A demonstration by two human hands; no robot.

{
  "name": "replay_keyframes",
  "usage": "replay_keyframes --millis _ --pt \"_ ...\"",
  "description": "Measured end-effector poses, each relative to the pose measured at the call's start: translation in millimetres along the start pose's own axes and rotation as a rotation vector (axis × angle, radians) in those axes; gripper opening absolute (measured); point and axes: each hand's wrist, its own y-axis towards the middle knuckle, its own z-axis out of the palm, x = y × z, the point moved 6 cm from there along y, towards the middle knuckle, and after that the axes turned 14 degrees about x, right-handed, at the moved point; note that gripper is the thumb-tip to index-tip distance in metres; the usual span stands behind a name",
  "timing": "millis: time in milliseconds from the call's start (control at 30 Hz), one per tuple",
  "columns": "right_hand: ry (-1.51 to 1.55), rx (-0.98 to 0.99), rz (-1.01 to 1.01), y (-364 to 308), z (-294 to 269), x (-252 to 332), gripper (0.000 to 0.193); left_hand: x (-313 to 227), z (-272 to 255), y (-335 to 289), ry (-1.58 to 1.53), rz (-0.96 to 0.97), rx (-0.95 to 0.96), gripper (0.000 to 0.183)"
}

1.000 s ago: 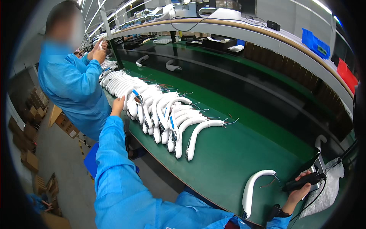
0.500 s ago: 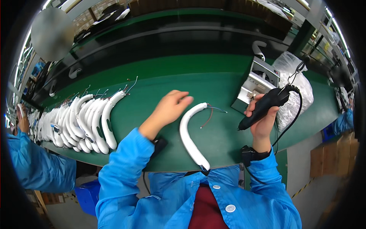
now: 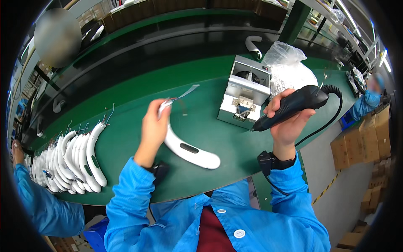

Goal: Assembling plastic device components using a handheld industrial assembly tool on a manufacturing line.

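Left hand (image 3: 153, 130) clamped the white curved casing (image 3: 175, 142) near its loose wires (image 3: 187, 92); right hand (image 3: 287, 131) gripped a black driver (image 3: 294, 106) that could snag them.

1. Nothing legible on anything in view.
2. Silver machine (image 3: 251, 85): small dark marks on front panel, too small to read.
3. Yellow-black striped floor tape (image 3: 327, 187), right of silver machine.

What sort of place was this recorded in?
Probably a factory assembly line: a row of matching curved white housings lies on the green workbench, the right hand holds a black corded electric screwdriver, and cardboard boxes are stacked nearby.
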Motion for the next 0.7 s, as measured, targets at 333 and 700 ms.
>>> replay_keyframes --millis 333,700 --pt "-0.027 0.059 -0.091 33.5 11.7 -14.5 0.085 -78.3 35.7 -57.2 0.619 0.215 0.369 0.068" --pt "-0.245 0.076 -0.002 48.5 19.5 -30.2 0.072 -32.8 21.0 7.2 0.675 0.005 0.224 0.067"
